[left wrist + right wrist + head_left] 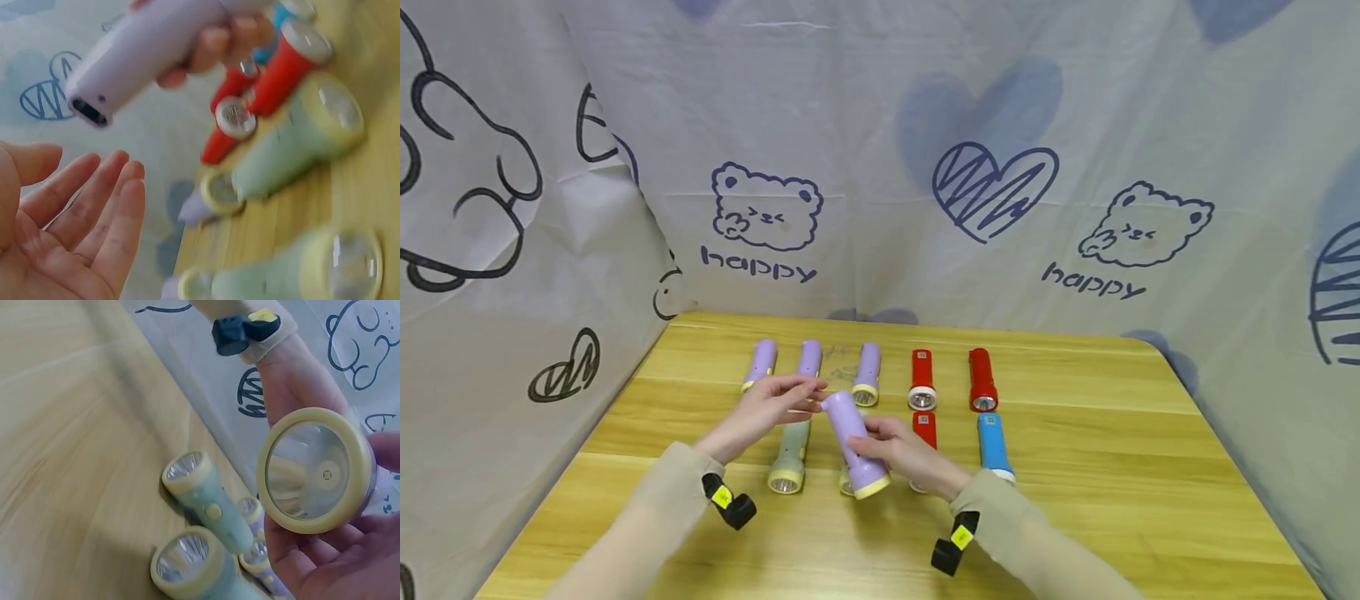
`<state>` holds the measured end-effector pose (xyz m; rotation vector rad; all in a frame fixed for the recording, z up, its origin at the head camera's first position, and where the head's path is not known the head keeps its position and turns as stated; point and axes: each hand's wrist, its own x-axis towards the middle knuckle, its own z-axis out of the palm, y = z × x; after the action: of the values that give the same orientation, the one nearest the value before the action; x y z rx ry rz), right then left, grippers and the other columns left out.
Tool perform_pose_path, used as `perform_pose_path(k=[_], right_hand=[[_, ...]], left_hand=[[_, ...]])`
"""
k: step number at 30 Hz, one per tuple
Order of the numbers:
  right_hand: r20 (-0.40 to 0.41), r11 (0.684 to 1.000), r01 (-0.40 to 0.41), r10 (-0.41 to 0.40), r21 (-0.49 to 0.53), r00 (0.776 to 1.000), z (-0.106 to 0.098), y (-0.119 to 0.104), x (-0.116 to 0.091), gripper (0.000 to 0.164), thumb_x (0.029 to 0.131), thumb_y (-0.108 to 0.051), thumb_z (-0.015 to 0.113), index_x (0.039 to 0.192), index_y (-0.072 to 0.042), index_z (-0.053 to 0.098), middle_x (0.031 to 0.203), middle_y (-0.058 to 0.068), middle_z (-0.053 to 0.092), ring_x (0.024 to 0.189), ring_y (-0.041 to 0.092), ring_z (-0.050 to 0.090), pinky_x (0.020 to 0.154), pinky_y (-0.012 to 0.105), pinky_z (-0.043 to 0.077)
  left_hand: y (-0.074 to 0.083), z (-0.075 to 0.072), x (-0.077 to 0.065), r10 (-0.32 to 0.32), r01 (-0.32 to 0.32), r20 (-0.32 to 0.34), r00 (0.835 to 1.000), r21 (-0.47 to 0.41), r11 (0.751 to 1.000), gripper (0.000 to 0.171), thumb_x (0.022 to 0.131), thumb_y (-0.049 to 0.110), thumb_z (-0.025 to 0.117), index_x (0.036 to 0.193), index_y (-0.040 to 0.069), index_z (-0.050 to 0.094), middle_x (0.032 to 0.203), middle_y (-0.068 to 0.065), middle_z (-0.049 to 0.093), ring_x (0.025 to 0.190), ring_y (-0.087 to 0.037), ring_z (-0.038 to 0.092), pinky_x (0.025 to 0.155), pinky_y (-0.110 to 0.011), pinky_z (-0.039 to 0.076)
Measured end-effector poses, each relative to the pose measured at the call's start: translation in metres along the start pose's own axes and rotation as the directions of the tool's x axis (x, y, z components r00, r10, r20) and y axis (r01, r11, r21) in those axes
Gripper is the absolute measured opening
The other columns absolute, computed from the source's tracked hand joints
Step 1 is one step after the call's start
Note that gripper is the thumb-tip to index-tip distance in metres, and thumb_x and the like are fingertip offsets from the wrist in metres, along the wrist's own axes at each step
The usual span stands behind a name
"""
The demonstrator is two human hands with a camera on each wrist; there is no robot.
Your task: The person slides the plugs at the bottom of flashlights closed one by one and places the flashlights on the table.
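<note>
My right hand (910, 454) grips a purple flashlight (847, 425) by its body, above the table. The yellow-rimmed lens end (364, 487) tilts down toward me, and the tail points up and left. Beside the tail is my left hand (778, 404), fingers extended and holding nothing. In the left wrist view, a gap shows between these fingers (119, 206) and the flashlight's tail. Beneath the hands lie two green flashlights with yellow rims; the left one (790, 458) shows mostly, while the other (846, 482) is largely hidden behind the held flashlight.
Three purple flashlights, left (763, 360), middle (809, 358) and right (868, 367), lie in the back row with two red ones (922, 379). A third red flashlight (925, 427) is partly behind my right hand. A blue flashlight (992, 442) lies to its right. Printed cloth (880, 275) borders the wooden table (1112, 467).
</note>
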<state>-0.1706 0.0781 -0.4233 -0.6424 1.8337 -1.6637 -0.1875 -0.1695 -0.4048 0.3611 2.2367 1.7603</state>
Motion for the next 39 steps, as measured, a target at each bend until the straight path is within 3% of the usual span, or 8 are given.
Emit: perform_pose_path(k=[5,11,14,18,23,25,30,39], right_hand=[[-0.056,0.999,-0.024,0.026,0.034,0.998,0.012,-0.003,0.011,0.047,0.104,-0.018,0.050,0.139,0.013,0.048,0.126,0.039,0.057,0.097,0.013,0.066,0.089,0.028,0.057],[-0.131,0.993,-0.080,0.091,0.088,0.987,0.033,-0.011,0.029,0.050,0.101,-0.023,0.057,0.140,0.008,0.051,0.128,0.031,0.062,0.097,0.015,0.066,0.089,0.032,0.059],[-0.131,0.988,-0.088,0.105,0.128,0.986,0.045,-0.015,0.040,0.049,0.100,-0.022,0.059,0.138,0.007,0.053,0.130,0.029,0.062,0.101,0.018,0.067,0.092,0.037,0.060],[-0.168,0.981,-0.101,0.129,0.165,0.977,0.061,-0.020,0.056,0.041,0.098,-0.020,0.062,0.129,0.008,0.059,0.118,0.021,0.068,0.096,0.017,0.067,0.089,0.036,0.061],[-0.198,0.970,-0.128,0.170,0.209,0.965,0.083,-0.023,0.077,0.038,0.096,-0.022,0.065,0.123,0.006,0.062,0.108,0.014,0.070,0.089,0.016,0.066,0.082,0.033,0.060],[-0.195,0.965,-0.133,0.179,0.227,0.964,0.091,-0.022,0.083,0.039,0.096,-0.022,0.066,0.122,0.007,0.061,0.108,0.013,0.070,0.089,0.017,0.066,0.082,0.033,0.060],[-0.217,0.958,-0.147,0.202,0.244,0.955,0.108,-0.019,0.098,0.038,0.094,-0.021,0.068,0.118,0.007,0.062,0.103,0.013,0.070,0.091,0.020,0.069,0.085,0.039,0.062],[-0.371,0.969,-0.190,0.237,0.158,0.898,0.131,-0.016,0.123,0.029,0.090,-0.020,0.073,0.108,0.001,0.064,0.093,0.010,0.068,0.085,0.025,0.072,0.076,0.041,0.064]], left_hand=[[-0.011,-0.018,-0.013,0.069,-0.059,-0.061,0.996,0.156,0.986,0.044,0.109,0.022,0.045,0.140,-0.009,0.051,0.135,-0.031,0.059,0.122,-0.045,0.061,0.105,-0.049,0.054],[-0.026,-0.040,-0.035,0.081,-0.017,-0.165,0.983,0.356,0.934,0.041,0.108,0.022,0.047,0.138,-0.005,0.055,0.134,-0.027,0.063,0.120,-0.042,0.063,0.101,-0.048,0.056],[-0.033,-0.052,-0.048,0.113,0.010,-0.221,0.969,0.491,0.871,0.039,0.107,0.024,0.049,0.137,-0.001,0.058,0.133,-0.024,0.065,0.118,-0.040,0.064,0.099,-0.053,0.055],[-0.040,-0.067,-0.064,0.163,0.042,-0.257,0.953,0.642,0.766,0.038,0.106,0.020,0.051,0.136,-0.002,0.058,0.130,-0.024,0.066,0.115,-0.041,0.065,0.097,-0.057,0.054],[-0.047,-0.083,-0.081,0.180,0.102,-0.287,0.941,0.747,0.657,0.038,0.103,0.015,0.055,0.136,-0.002,0.058,0.131,-0.027,0.064,0.115,-0.045,0.063,0.096,-0.062,0.051],[-0.050,-0.089,-0.085,0.181,0.123,-0.300,0.937,0.765,0.632,0.038,0.102,0.013,0.056,0.136,-0.002,0.058,0.132,-0.028,0.063,0.116,-0.047,0.062,0.095,-0.065,0.050],[-0.056,-0.100,-0.091,0.169,0.162,-0.322,0.932,0.783,0.600,0.039,0.101,0.013,0.056,0.137,-0.002,0.056,0.133,-0.030,0.061,0.116,-0.050,0.061,0.094,-0.066,0.050],[-0.059,-0.107,-0.095,0.201,0.156,-0.335,0.920,0.788,0.596,0.038,0.099,0.010,0.058,0.135,-0.003,0.058,0.131,-0.032,0.061,0.112,-0.050,0.062,0.091,-0.065,0.051]])
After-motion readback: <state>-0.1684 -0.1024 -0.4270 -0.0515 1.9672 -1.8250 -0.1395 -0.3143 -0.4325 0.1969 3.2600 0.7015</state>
